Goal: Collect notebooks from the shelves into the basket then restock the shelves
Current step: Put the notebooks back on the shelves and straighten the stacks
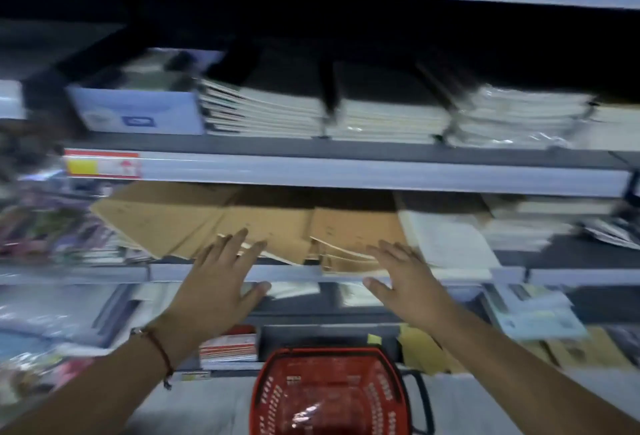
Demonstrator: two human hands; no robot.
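Brown-covered notebooks [214, 223] lie in slanted, overlapping piles on the middle shelf [298, 273]. My left hand [214, 282] is stretched out flat with its fingertips at the front edge of these piles. My right hand [405, 278] is also flat and spread, its fingers at the right-hand brown pile [349, 226]. Neither hand holds anything. Below, between my forearms, a red plastic basket [329, 396] stands on the floor; something shiny lies at its bottom. The picture is motion-blurred.
The upper shelf [346, 171] carries stacks of black-covered notebooks [270, 112], wrapped white stacks [516, 115] and a pale blue box [138, 112]. White books [446, 240] lie right of the brown piles. Lower shelves hold mixed stationery, coloured packets at left.
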